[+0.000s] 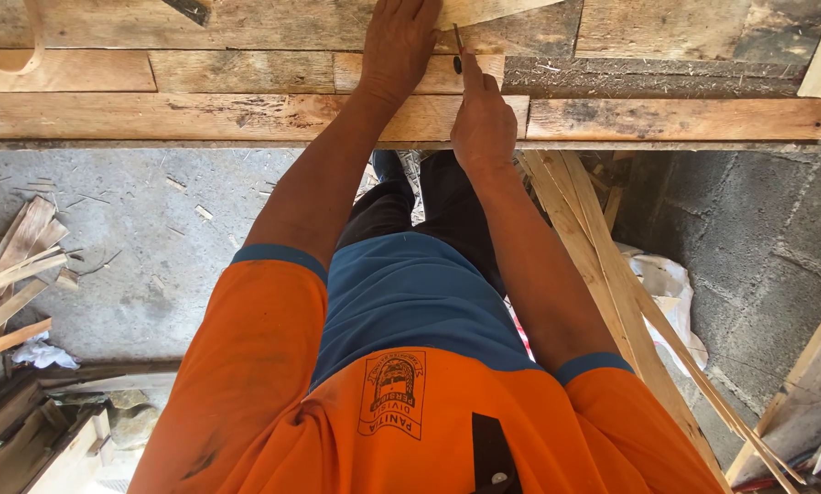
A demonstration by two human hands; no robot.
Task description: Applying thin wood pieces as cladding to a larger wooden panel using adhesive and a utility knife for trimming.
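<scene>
My left hand [398, 44] lies flat, palm down, on a pale thin wood piece [484, 11] on top of the plank workbench [200, 114]. Just to its right, my right hand [482, 119] is closed around a thin dark pencil [457, 46], whose tip points up against the wood beside my left fingers. Both forearms reach forward from orange sleeves with blue cuffs.
The bench is made of rough boards, some darkened [676, 119]. Long wooden slats [612, 274] lean under the bench at right, next to a grey block wall [758, 238]. More wood scraps [12, 284] lie on the concrete floor at left. A white bag [671, 293] sits by the slats.
</scene>
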